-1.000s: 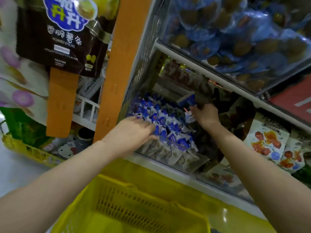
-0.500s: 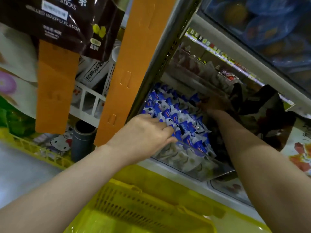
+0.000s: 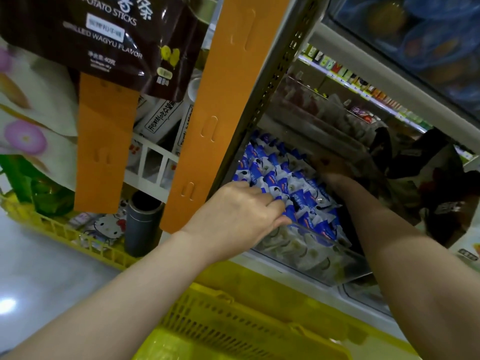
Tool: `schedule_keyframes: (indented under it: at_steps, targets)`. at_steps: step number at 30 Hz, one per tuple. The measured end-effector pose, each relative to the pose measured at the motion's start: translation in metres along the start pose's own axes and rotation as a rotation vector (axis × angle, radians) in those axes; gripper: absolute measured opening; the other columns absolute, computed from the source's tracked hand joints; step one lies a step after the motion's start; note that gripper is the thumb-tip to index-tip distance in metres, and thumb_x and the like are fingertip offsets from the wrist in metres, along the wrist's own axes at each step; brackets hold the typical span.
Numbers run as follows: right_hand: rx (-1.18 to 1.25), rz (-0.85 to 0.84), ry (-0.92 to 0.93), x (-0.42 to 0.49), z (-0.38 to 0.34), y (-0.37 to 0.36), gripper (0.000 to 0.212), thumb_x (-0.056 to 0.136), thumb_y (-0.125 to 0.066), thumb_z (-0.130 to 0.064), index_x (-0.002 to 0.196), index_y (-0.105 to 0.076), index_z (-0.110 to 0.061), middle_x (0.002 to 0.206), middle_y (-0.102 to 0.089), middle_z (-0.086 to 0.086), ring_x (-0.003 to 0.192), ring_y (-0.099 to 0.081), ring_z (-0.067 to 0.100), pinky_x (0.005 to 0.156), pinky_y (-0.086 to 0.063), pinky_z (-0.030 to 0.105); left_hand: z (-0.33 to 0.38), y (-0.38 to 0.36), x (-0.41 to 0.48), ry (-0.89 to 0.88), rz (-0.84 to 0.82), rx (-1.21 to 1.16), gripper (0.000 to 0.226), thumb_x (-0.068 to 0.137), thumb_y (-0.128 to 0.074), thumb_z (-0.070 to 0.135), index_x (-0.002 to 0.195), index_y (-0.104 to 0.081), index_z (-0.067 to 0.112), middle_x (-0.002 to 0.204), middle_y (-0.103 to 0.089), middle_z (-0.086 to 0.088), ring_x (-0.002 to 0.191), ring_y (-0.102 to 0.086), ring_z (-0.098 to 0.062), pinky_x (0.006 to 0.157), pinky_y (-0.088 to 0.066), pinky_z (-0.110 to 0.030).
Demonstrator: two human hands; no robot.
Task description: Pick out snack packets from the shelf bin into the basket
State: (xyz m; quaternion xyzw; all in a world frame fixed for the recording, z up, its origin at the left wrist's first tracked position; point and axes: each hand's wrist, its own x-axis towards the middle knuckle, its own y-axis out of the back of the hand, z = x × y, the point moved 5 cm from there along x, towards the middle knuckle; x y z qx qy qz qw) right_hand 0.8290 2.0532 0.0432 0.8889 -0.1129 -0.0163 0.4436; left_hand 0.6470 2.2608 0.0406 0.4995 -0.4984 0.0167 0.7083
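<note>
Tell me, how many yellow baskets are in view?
2. The near basket sits at the bottom of the picture, closest to the camera; the left basket stands farther off, at the left edge. Others may be hidden.

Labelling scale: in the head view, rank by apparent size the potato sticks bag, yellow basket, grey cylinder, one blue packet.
1. potato sticks bag and yellow basket: alike, both cropped.
2. grey cylinder.
3. blue packet.
</note>
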Motion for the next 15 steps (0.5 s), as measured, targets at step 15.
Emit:
schedule_keyframes:
  at_steps: [15]
  targets:
    - [-0.275, -0.174, 0.280, -0.070, -0.031, 0.001, 0.042, 0.098, -0.036, -0.040, 0.122, -0.050, -0.009, 0.121, -0.057, 0.013, 0.108, -0.054, 0.026, 0.087, -0.040, 0.032, 0.013, 0.006, 0.003, 0.166, -0.285, 0.110, 0.047, 0.097, -0.022, 0.042, 0.104, -0.061, 0.016, 0.098, -0.067, -0.002, 0.093, -0.061, -0.022, 0.081, -0.040, -0.033]
